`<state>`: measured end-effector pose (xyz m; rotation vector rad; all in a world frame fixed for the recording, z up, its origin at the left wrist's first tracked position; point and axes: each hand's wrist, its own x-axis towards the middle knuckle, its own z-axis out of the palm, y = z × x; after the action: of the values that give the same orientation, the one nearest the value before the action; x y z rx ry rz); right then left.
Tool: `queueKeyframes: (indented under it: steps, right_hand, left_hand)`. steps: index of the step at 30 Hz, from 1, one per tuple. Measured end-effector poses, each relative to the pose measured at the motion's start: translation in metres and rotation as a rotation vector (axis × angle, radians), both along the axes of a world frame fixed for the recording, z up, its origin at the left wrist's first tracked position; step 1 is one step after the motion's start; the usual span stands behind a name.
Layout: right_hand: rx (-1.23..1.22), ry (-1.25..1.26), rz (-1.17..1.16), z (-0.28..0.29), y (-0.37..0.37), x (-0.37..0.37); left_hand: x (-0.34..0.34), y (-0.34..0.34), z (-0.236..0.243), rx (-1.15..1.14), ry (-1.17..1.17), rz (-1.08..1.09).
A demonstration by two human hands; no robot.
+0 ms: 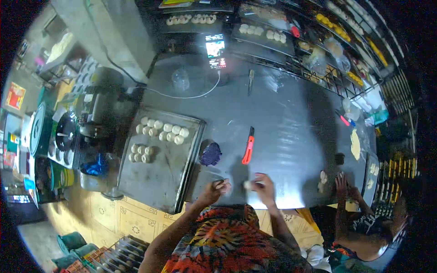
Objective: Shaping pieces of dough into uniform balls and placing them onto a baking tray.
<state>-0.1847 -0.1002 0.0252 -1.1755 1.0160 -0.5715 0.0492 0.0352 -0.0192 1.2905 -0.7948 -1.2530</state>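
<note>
Near the table's front edge, my left hand hovers with its fingers curled inward; what lies in them, if anything, is hard to make out. To its right, my right hand pinches a small white dough ball between thumb and fingers. A mound of dark purple filling sits on the table just beyond my left hand. Farther out, between and ahead of both hands, lies a red utility knife. At the left, a metal baking tray bears rows of round pale dough pieces.
A lit phone on a white cable stands at the back, near a fork and a clear plastic container. Racks of filled trays line the far side. On the right, another person's hands work beside dough pieces.
</note>
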Motion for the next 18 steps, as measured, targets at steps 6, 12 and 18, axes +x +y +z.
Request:
queueKeyframes:
  steps: [6,12,18]
  right_hand:
    - [-0.127,0.276,0.269,0.004,0.035,0.139]
    - [-0.719,0.340,0.160,-0.023,-0.026,0.179]
    - [-0.690,0.370,0.483,-0.041,-0.061,0.181]
  left_hand:
    - [0.054,0.019,0.009,0.255,0.423,0.019]
    - [0.082,0.035,0.018,0.198,0.314,0.230]
    - [0.067,0.058,0.030,0.171,0.174,0.230]
